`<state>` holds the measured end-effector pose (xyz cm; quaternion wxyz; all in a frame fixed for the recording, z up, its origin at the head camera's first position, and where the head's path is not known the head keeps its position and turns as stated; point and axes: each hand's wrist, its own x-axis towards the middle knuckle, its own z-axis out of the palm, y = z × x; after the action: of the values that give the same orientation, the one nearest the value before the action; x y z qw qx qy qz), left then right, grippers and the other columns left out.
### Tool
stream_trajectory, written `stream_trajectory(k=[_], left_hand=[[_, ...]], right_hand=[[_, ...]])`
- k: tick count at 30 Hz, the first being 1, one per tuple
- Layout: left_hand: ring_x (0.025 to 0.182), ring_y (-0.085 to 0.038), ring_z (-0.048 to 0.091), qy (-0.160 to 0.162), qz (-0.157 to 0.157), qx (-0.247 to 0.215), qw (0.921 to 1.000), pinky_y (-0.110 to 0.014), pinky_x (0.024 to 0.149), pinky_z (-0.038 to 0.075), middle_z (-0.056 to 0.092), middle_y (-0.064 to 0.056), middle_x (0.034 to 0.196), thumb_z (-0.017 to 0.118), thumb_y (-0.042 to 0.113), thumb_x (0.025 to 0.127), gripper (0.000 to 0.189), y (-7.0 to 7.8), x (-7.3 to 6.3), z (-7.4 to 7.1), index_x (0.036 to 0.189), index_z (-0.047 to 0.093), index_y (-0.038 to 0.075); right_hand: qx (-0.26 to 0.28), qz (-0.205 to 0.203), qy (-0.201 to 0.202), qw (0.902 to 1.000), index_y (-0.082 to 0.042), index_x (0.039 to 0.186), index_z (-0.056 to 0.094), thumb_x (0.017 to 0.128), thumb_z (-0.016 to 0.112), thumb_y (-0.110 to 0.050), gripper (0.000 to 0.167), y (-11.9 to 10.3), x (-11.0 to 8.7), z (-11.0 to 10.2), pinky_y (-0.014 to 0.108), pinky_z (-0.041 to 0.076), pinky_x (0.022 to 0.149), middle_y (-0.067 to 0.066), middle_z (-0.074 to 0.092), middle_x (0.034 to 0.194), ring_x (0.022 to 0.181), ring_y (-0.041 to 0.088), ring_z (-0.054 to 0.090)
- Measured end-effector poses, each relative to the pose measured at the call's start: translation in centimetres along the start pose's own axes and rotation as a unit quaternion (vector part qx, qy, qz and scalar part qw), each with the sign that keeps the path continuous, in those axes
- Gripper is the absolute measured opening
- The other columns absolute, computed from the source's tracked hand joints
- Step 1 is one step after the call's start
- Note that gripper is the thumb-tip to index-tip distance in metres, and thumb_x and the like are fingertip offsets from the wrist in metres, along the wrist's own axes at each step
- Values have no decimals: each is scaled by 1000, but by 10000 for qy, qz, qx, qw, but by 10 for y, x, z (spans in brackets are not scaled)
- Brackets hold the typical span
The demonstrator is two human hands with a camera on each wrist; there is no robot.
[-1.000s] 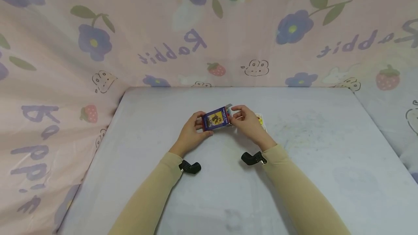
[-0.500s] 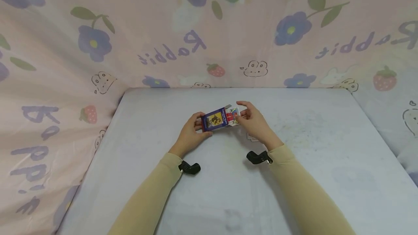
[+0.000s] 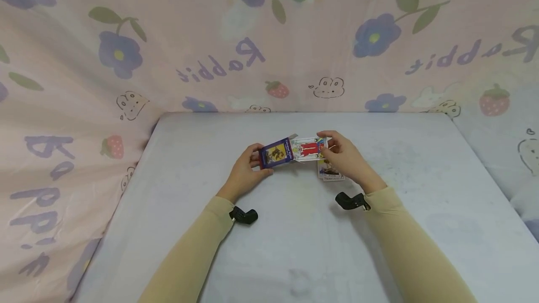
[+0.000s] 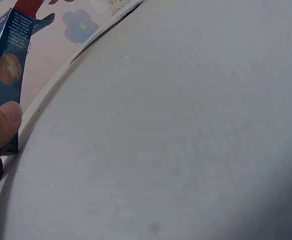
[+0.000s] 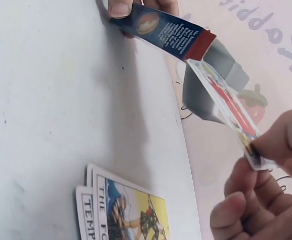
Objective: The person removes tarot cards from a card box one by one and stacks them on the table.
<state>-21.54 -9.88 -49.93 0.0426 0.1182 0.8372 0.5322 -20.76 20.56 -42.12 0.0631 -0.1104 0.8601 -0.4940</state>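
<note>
My left hand [image 3: 244,172] grips a small blue tarot card box [image 3: 275,154] by its closed end, held above the table. In the left wrist view the thumb [image 4: 3,125] lies along the box's side. The box's right end has its flaps [image 5: 201,95] spread out. A tarot card [image 3: 306,149] with a red figure sticks far out of that end; whether it is one card or a thin stack I cannot tell. My right hand [image 3: 349,160] pinches its outer end between thumb and fingers. Below the right hand, several picture cards [image 5: 135,207] lie overlapping on the table, partly hidden in the head view.
The white table [image 3: 273,247] spreads around both hands. Its far edge meets a pink curtain [image 3: 294,60] with flowers and rabbit drawings, which also hangs at both sides. A black wrist device [image 3: 351,201] sits at each cuff.
The right hand has moved to the right, drawing the tarot card from the box until most of it shows. More of the cards on the table are uncovered. The left hand stays almost still.
</note>
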Motion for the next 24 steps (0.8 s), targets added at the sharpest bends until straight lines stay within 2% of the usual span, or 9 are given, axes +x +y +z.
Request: stream_trajectory(k=[3,5,9,14,19,24], left_hand=[[105,-14,61,-43,-18,-8,10000,-31,92,50,56,-1,117,84,27,77,74,1,0,0,137,42,30],[104,-13,61,-30,-30,21,10000,-31,91,50,56,-1,116,84,28,76,74,1,0,1,137,42,30],[104,-14,62,13,-32,28,10000,-33,91,51,57,-1,116,85,28,76,74,0,1,1,137,43,30],[104,-13,61,-56,-100,-9,9999,-33,92,50,57,-1,117,84,29,76,74,0,0,1,137,42,31],[103,-13,61,-6,-105,43,9999,-33,91,50,57,0,115,85,28,76,74,0,0,1,136,43,31],[102,-13,62,11,-34,25,10000,-32,91,50,57,0,114,84,28,76,73,0,1,1,136,43,30]], right_hand=[[-92,-18,-28,10000,-17,138,48,97,59,-20,42,-1,-1,-1,31,48,57,14,51,99,75,28,54],[-191,-53,-6,9998,-16,134,50,97,60,-22,39,-1,-1,-2,31,45,54,14,51,91,69,25,50],[-586,-45,143,9982,-14,118,55,95,63,-30,29,-1,3,-2,32,39,55,10,47,79,65,23,44],[-834,226,64,9962,-12,105,56,93,66,-32,26,-4,6,-2,34,40,63,8,54,84,74,23,47],[-694,168,-241,9972,-14,114,57,94,65,-26,25,-4,5,-3,31,45,58,7,62,88,71,22,53],[-404,108,-678,9968,-14,130,53,95,64,-19,38,0,1,-4,27,43,55,9,62,86,67,20,51]])
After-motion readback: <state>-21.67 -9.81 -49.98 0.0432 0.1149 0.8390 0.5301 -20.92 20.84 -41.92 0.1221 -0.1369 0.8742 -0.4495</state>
